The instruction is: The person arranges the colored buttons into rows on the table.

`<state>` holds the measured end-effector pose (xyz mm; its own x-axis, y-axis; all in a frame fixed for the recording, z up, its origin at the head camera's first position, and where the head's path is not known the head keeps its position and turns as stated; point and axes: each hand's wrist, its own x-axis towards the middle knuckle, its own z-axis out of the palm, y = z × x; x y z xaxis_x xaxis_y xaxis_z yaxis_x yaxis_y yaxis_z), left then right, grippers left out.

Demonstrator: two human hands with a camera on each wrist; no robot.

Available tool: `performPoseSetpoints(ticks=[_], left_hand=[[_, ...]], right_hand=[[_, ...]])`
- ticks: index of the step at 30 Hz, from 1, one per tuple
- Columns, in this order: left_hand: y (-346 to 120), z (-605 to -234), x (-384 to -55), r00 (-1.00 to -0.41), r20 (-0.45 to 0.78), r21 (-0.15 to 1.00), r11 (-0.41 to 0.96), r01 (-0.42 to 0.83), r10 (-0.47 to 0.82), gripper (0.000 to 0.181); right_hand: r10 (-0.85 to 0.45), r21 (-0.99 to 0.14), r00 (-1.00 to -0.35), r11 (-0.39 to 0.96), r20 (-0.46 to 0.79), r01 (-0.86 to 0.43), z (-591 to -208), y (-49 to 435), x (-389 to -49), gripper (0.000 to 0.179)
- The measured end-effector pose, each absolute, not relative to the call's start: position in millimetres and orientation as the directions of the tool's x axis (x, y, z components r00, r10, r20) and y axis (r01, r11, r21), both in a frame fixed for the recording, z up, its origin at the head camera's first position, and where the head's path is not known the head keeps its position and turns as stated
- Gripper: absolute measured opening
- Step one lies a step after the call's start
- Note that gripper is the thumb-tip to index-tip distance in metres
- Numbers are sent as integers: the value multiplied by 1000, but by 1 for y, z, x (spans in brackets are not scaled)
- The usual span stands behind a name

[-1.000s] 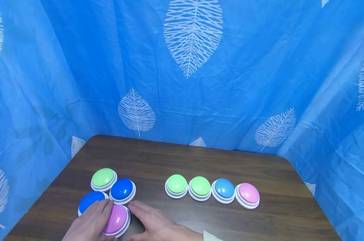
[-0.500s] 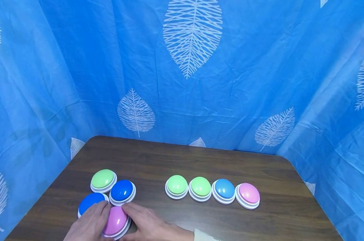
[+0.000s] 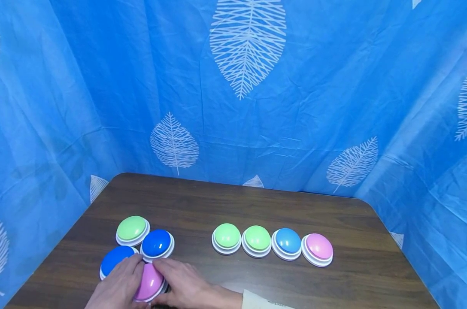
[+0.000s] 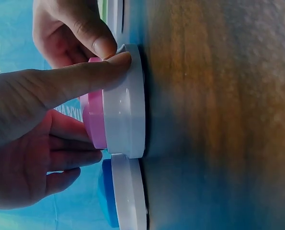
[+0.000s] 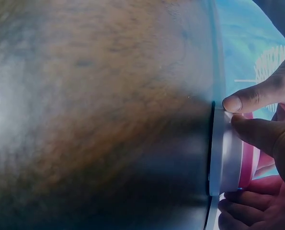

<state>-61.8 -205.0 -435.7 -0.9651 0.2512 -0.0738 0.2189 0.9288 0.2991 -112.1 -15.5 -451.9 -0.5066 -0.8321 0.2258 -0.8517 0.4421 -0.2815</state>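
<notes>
A pink domed push button (image 3: 150, 282) with a white base lies at the table's near left, gripped by both hands. My left hand (image 3: 115, 284) holds its left side, its thumb (image 4: 85, 82) along the white base in the left wrist view. On the right side, my right hand (image 3: 187, 284) curls round it, index finger at the dome's edge. In the right wrist view both thumbs meet on the near side of the base, the right thumb (image 5: 258, 132) below the left. A dark blue button (image 3: 116, 259) sits against it to the left, another dark blue button (image 3: 156, 243) just behind.
A green button (image 3: 131, 228) stands behind the blue pair. To the right, a row holds two green buttons (image 3: 227, 236), a lighter blue button (image 3: 287, 241) and a pink button (image 3: 319, 247). Blue leaf-print curtains (image 3: 295, 86) border the brown wooden table (image 3: 202, 193).
My right hand has moved left from beside the pink button onto its right side and closed round it. My left hand stays on the left side, shifted slightly. The other buttons keep their places.
</notes>
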Motion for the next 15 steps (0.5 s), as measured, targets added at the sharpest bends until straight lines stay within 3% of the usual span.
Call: performPoseSetpoints(ticks=[7, 15], left_hand=[[-202, -432, -63, -968, -43, 297, 928, 224, 248, 88], [-196, -427, -65, -959, -35, 311, 915, 258, 283, 86]], right_hand=[[-829, -296, -502, 430, 245, -853, -450, -13, -114, 54], [-819, -346, -523, 432, 235, -833, -446, -2, -113, 59]])
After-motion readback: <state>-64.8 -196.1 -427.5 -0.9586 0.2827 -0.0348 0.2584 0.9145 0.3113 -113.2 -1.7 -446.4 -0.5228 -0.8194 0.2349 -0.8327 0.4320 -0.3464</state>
